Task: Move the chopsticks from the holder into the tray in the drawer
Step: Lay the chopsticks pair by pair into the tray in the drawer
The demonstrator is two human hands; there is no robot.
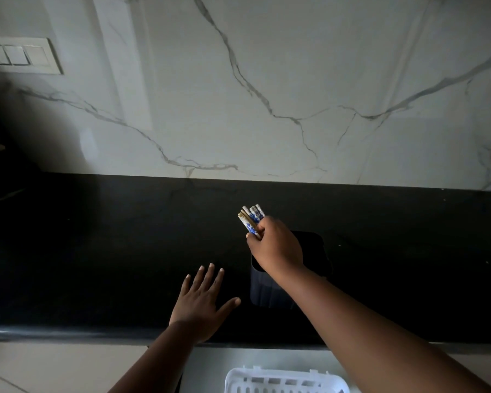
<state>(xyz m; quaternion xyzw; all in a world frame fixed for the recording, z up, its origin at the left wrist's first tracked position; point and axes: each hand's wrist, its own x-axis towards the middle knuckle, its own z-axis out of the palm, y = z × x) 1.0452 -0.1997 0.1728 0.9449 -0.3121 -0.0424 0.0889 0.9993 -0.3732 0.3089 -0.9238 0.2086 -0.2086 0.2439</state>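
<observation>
While the chopsticks are bunched in the right hand, whose grip is closed round their shafts above the dark holder, their patterned tops are left poking out, so the whole bundle can likely be lifted clear at once. The left hand is laid flat with fingers spread on the black table beside the holder, gripping nothing, seemingly for support. The white tray is seen below the table edge, near the bottom of the view

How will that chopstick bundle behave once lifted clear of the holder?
Likely stiff: the chopsticks stand straight above the right hand. Glossy patterned ends suggest they could slip or fan apart. Set loose on the tray, they may roll.
</observation>
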